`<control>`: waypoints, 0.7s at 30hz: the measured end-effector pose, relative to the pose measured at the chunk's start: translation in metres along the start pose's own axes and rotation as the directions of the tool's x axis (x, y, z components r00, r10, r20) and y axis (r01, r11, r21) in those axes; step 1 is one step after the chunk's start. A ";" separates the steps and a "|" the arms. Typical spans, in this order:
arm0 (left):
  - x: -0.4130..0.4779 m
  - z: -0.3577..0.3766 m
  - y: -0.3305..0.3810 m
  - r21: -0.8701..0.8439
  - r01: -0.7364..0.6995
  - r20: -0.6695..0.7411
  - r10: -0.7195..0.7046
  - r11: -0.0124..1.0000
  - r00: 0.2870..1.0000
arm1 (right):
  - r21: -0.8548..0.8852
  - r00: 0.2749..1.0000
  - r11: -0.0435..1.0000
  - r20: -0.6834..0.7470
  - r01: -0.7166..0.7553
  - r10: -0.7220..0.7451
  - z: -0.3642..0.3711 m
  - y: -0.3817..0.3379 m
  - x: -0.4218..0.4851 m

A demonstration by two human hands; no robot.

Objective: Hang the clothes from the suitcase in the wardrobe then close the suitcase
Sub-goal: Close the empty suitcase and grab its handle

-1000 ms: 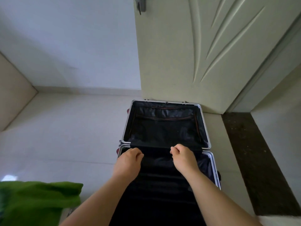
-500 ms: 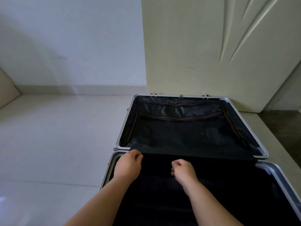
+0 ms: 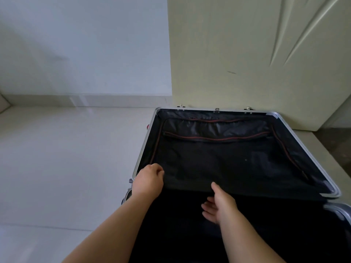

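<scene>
An open suitcase (image 3: 144, 149) with a silver frame lies on the floor, its far half resting against a door. Black lining with red zippers (image 3: 216, 138) covers the far half. The near half is dark, and I see no clothes in it. My left hand (image 3: 149, 180) is at the left end of the hinge line, its fingers curled on the edge of the black lining flap (image 3: 247, 175). Over the middle of the near half, my right hand (image 3: 218, 205) hangs with its fingers spread, holding nothing, its thumb close to the flap's edge.
A cream door with carved grooves (image 3: 247, 54) stands right behind the suitcase. A pale wall (image 3: 85, 44) with a skirting board runs to the left. Light floor tiles (image 3: 66, 158) spread left of the suitcase. A dark strip of floor (image 3: 340, 147) shows at the far right.
The view has dropped closer to the suitcase, and the green cloth has left the frame. My right hand has opened from a fist; the left has shifted slightly left, still closed.
</scene>
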State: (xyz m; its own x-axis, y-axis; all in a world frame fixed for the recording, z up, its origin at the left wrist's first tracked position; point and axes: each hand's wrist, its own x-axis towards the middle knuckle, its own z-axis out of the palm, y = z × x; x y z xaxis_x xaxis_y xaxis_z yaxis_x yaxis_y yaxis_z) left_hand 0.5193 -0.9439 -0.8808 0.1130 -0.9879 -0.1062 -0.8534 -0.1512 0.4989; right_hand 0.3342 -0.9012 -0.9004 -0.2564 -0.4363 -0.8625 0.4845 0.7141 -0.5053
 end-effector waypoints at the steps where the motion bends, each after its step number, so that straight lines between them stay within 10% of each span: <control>1: 0.008 0.000 -0.004 0.023 0.000 -0.012 0.000 1.000 1.000 | 0.011 1.000 1.000 0.000 -0.001 0.001 0.002 -0.001 0.002; 8: 0.048 -0.003 -0.024 0.251 0.068 -0.059 -0.055 0.966 0.997 | 0.136 1.000 0.991 -0.026 0.015 -0.011 0.008 0.007 0.002; 21: 0.114 0.000 -0.035 0.140 0.289 0.115 -0.305 0.947 0.945 | 0.135 0.998 0.990 -0.031 0.050 -0.046 0.009 0.009 0.010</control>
State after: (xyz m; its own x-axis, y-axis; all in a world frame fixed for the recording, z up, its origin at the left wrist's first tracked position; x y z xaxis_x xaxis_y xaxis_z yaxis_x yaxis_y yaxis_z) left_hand 0.5621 -1.0510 -0.9098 0.3090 -0.8838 -0.3514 -0.8466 -0.4240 0.3218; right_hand 0.3436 -0.9038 -0.9133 -0.3043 -0.4515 -0.8388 0.5793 0.6113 -0.5392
